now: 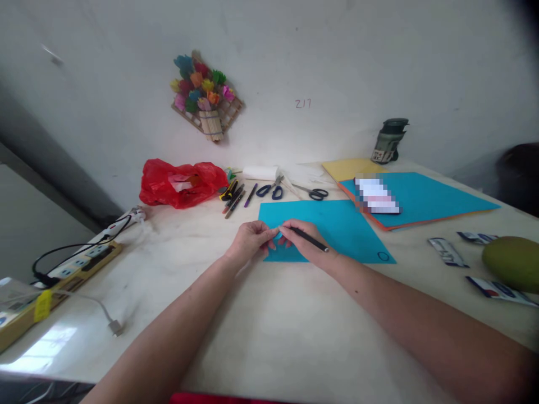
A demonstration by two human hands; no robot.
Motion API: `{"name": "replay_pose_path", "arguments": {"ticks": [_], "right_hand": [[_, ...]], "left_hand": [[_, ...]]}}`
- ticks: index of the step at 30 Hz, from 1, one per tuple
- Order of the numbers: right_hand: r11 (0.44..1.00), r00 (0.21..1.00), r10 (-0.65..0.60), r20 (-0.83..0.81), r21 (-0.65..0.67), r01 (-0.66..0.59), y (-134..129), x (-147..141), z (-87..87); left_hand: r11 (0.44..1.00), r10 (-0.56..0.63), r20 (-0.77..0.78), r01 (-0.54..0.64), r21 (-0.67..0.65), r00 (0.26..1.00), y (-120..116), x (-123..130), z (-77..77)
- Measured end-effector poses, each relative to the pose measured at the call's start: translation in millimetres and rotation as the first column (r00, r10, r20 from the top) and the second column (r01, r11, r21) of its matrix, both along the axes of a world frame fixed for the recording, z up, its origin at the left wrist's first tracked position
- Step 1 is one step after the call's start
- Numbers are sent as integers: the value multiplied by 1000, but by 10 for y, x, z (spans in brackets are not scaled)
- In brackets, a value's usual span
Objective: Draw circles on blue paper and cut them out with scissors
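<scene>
A sheet of blue paper (pixel 337 219) lies on the table in front of me, with a small dark circle (pixel 383 256) drawn near its front right corner. My right hand (pixel 305 233) is closed around a black pen (pixel 311 240), whose back end points to the lower right. Thumb and fingers of my left hand (pixel 251 240) are pinched together over the sheet's left part, close to the right fingertips. Whatever the left fingers hold, if anything, is hidden. The pen's tip is also covered by my hands.
Behind the sheet are blue-handled scissors (pixel 272 188), dark-handled scissors (pixel 318 193), several markers (pixel 234 203) and a red plastic bag (pixel 181 182). A phone (pixel 378 195) rests on stacked paper (pixel 438 196) at right. A power strip (pixel 76 272) runs along the left; a green fruit (pixel 514 262) sits far right.
</scene>
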State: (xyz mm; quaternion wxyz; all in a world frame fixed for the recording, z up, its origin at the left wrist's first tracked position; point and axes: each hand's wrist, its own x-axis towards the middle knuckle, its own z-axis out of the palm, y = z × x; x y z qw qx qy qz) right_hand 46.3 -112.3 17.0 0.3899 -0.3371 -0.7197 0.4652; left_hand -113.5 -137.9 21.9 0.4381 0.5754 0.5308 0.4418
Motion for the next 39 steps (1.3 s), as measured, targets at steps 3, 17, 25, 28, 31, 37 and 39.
{"name": "replay_pose_path", "arguments": {"ticks": [3,17,25,28,31,37,39], "right_hand": [[1000,1000,2,-13,-8,-2,4,-12,4],[985,994,-65,89,166,50,62,-3,-135],[975,988,-144,52,177,133,105,-7,-180],[959,974,-224,23,185,216,143,-4,-178],[939,964,-250,92,265,219,167,3,-165],[896,938,-262,226,419,150,234,30,-247],[855,895,-322,310,501,134,252,48,-277]], "left_hand": [[999,-38,4,38,-15,999,-21,8,0],[998,-57,117,59,-14,992,-57,-66,3],[1000,9,-6,-9,20,1000,-13,-98,-5],[992,119,-148,-113,51,982,31,-184,-1],[976,217,-399,-209,64,891,75,-292,-6],[958,278,-715,-236,161,641,154,-510,8],[955,281,-769,-251,161,574,166,-555,21]]}}
